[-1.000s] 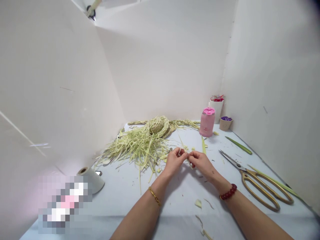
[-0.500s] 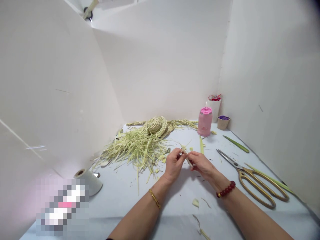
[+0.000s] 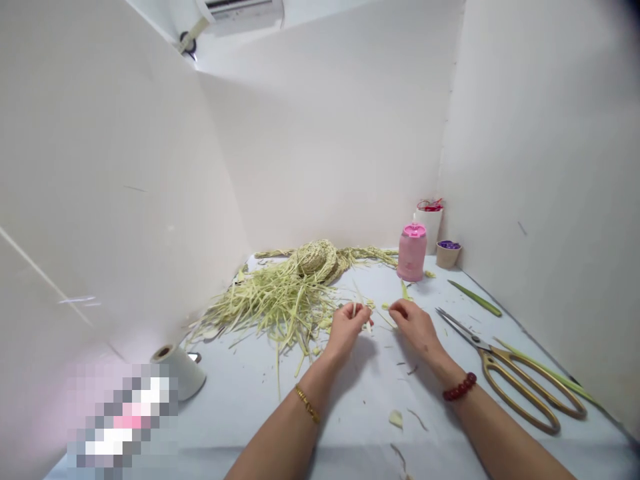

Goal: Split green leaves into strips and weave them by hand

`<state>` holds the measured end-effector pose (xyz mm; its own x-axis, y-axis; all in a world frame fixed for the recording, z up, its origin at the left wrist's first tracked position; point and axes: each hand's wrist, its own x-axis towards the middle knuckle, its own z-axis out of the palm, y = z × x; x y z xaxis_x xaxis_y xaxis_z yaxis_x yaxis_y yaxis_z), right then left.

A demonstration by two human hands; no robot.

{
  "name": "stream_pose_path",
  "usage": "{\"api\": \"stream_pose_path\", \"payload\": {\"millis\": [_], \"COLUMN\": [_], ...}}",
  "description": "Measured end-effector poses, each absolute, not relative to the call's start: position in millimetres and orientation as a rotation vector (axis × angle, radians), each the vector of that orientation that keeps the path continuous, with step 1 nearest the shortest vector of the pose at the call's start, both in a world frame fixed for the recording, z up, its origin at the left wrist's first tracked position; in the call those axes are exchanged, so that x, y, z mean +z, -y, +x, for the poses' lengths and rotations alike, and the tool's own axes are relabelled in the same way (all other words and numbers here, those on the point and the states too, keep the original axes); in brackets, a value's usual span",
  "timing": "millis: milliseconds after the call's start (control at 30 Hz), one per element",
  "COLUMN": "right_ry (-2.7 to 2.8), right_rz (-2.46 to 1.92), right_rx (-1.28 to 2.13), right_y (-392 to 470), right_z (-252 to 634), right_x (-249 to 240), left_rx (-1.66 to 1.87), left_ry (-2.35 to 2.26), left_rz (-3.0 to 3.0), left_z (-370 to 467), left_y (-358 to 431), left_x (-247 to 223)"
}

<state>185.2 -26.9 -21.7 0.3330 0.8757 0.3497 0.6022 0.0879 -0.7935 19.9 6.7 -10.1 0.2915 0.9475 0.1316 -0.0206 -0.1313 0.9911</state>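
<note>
My left hand [image 3: 349, 328] is closed in a pinch on a thin pale plant strip [image 3: 369, 327], whose ends stick out above and below the fingers. A short distance to its right, my right hand [image 3: 414, 325] has thumb and fingertips pressed together. A fine pale strand shows by those fingertips; whether it is held or lies on the table I cannot tell. Beyond my left hand spreads a heap of loose pale-green strips [image 3: 273, 300]. Behind it lies a coiled, braided bundle [image 3: 315, 257].
Large gold-handled scissors [image 3: 477, 342] lie at the right, near a green leaf piece [image 3: 475, 297]. A pink bottle [image 3: 412, 257], a small brown cup [image 3: 449, 257] and a white cup [image 3: 431, 220] stand at the back right. A white roll [image 3: 183, 373] stands left. Scraps dot the table.
My hands have moved apart, the right one shifting rightward from the left. The strip stays in my left hand. The view has tilted slightly upward.
</note>
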Motion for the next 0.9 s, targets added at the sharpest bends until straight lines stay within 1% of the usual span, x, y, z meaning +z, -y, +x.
{"api": "stream_pose_path", "payload": {"millis": [100, 167, 300, 433, 533, 633, 700, 733, 767, 867, 900], "right_ry": [1.312, 1.241, 1.062, 0.839, 0.646, 0.54, 0.557, 0.601, 0.668, 0.925, 0.997], "right_rz": [-1.295, -1.205, -1.147, -0.922, -0.82, -0.832, -0.871, -0.901, -0.936, -1.041, -1.062], "right_rx": [0.663, 0.831, 0.963, 1.145, 1.158, 1.064, 1.035, 1.039, 1.044, 1.044, 1.04], "right_y": [31, 33, 33, 30, 24, 18, 17, 17, 18, 24, 27], "right_z": [176, 170, 168, 175, 187, 201, 205, 205, 203, 187, 181], "right_x": [-10, -6, -6, -11, -15, -18, -19, -19, -18, -17, -16], "left_rx": [0.943, 0.858, 0.71, 0.602, 0.427, 0.103, -0.02, 0.02, 0.139, 0.724, 0.862], "left_ry": [-0.915, -0.881, -0.834, -0.753, -0.643, -0.501, -0.465, -0.498, -0.567, -0.828, -0.875], "left_rz": [1.536, 1.601, 1.681, 1.682, 1.651, 1.599, 1.59, 1.591, 1.589, 1.507, 1.481], "left_z": [25, 27, 28, 28, 24, 16, 11, 9, 8, 12, 14], "left_y": [-2, -1, 3, 9, 16, 20, 17, 14, 11, -1, -3], "left_x": [-17, -21, -21, -14, -5, 3, 5, 6, 6, 1, -1]}}
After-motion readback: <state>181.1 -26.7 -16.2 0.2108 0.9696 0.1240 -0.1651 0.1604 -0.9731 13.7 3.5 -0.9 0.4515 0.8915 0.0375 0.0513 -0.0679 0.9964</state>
